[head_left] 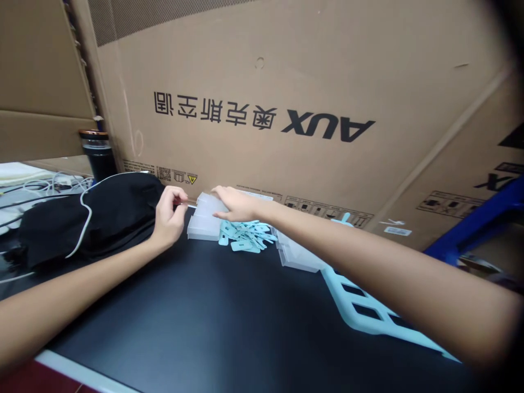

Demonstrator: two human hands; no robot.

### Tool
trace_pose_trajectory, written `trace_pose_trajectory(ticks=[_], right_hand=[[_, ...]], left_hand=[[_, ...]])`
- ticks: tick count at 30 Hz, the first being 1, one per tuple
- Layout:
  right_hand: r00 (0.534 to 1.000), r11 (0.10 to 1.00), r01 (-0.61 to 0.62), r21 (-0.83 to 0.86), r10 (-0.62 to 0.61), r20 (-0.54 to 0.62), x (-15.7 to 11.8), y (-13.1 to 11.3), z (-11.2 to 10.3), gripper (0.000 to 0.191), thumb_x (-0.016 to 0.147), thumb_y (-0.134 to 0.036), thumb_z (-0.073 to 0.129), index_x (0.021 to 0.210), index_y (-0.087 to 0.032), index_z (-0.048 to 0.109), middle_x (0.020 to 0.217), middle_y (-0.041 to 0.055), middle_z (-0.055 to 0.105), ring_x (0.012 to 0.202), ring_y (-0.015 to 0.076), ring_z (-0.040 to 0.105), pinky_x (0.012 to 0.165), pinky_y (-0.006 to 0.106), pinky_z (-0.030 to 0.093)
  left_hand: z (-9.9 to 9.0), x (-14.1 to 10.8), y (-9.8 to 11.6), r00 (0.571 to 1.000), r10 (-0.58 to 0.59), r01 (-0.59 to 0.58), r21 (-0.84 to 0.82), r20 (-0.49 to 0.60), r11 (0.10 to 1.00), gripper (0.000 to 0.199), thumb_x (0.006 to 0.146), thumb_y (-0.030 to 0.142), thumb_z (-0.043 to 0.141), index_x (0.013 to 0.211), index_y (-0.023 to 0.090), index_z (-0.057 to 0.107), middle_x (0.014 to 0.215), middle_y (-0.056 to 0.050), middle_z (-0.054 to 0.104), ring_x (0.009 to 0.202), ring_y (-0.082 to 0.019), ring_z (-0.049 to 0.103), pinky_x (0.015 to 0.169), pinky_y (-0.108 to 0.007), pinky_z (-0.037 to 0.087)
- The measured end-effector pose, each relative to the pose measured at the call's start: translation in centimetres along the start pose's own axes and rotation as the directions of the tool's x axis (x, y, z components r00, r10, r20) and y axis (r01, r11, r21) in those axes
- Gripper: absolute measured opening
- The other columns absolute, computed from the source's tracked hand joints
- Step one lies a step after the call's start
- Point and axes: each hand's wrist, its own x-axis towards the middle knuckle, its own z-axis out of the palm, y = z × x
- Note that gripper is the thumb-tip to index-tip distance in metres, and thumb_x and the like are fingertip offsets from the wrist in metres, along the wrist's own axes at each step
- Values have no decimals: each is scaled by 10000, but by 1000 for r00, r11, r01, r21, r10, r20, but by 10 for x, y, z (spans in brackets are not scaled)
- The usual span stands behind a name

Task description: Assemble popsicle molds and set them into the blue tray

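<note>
My left hand [170, 215] is at the left end of a stack of translucent plastic boxes [203, 224], fingers curled toward the thumb. Whether anything thin sits between its fingertips is too small to make out. Over the right side of that stack reaches my right hand [234, 204], its thumb on the near face of an upper box and its fingers across the top edge. Below this hand lies a loose heap of light-blue flat plastic pieces [248, 237] with slots. More translucent boxes [301, 256] lie to the right, partly hidden under my right forearm.
A light-blue plastic frame [368, 322] with openings lies on the black table [204, 316] at right. Behind rises a large cardboard box [262, 158]. At left are a black cloth bundle [118, 218], a white cable [87, 210] and a dark tumbler [100, 158]. A blue bar [478, 218] stands right.
</note>
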Motion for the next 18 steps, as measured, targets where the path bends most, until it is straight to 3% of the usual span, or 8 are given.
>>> trace_pose_trajectory(ticks=[3, 6, 12, 18], right_hand=[[999, 998, 1, 59, 1, -36, 6, -1, 12, 469, 856, -403, 562, 1209, -119, 441, 1207, 186, 567, 1098, 295, 521, 897, 418, 427], [998, 998, -8, 62, 12, -64, 10, -2, 21, 429, 867, -443, 545, 1162, -146, 452, 1153, 155, 575, 1068, 275, 512, 852, 389, 429], [992, 1000, 0, -23, -2, -128, 15, -3, 33, 391, 892, -498, 499, 1098, -166, 498, 1131, 119, 564, 1064, 255, 474, 861, 374, 414], [952, 977, -209, 41, 213, -221, 2, -4, 40, 463, 905, -575, 401, 1073, -155, 499, 1128, 137, 490, 900, 221, 525, 812, 383, 427]], left_hand=[[2, 5, -24, 970, -237, 239, -33, 51, 970, 176, 819, 272, 462, 946, 195, 557, 955, -41, 602, 889, -193, 578, 849, -348, 477], [4, 3, -35, 921, -376, 376, 15, 106, 926, 272, 853, 325, 454, 1041, 189, 596, 1059, -55, 639, 1003, -214, 592, 966, -386, 445], [9, 0, -44, 870, -431, 442, 8, 238, 897, 442, 932, 467, 398, 1278, 239, 553, 1326, -65, 578, 1224, -245, 532, 1054, -431, 406], [15, -4, -60, 780, -488, 538, -22, 393, 842, 587, 931, 600, 370, 1428, 293, 429, 1515, -31, 400, 1373, -255, 406, 1132, -417, 324]])
